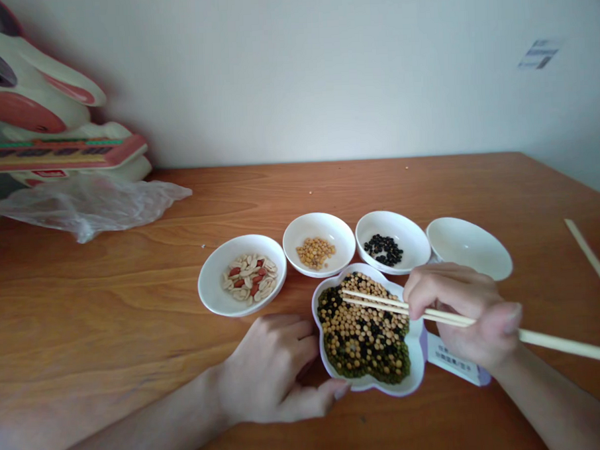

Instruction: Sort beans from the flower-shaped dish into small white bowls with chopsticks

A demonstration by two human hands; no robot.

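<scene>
I see the right hand (462,297) gripping slender pale wooden chopsticks (448,317), long axis nearly crosswise, tips pointing left and slightly away over the tan and black beans (364,325) in a white, lilac-rimmed, petal-shaped dish (417,352); the left hand (274,372), thumb and fingers parted, touches its edge.

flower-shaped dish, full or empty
Partly full: mixed beans cover most of the flower-shaped dish, leaving bare white at its lower right.

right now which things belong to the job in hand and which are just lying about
Seemingly in use:
- left hand, right hand
- chopsticks
- mixed-bean tray
- peanut bowl, yellow-bean bowl, black-bean bowl, rightmost bowl

Seemingly lying about:
- toy keyboard
- plastic bag
- loose stick
</scene>
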